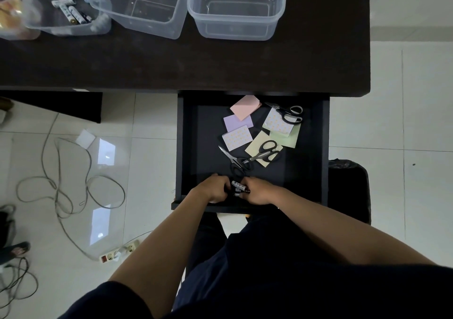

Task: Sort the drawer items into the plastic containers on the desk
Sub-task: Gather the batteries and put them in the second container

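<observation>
The black drawer (316, 152) stands pulled out under the dark desk (220, 66). At its front edge my left hand (213, 188) and my right hand (257, 191) meet with curled fingers around small white patterned batteries (238, 185). Deeper in the drawer lie three black-handled scissors (266, 150) and several sticky note pads (245, 107) in pink, purple, green and patterned white. On the desk stand clear plastic containers: one at the left holds batteries (69, 9), and two (147, 5) (236, 7) hold nothing.
A container with yellowish items (12, 12) sits at the desk's far left. Grey cables (58, 188) and a power strip (120, 251) lie on the white tiled floor to the left. A black bin (348, 186) stands right of the drawer.
</observation>
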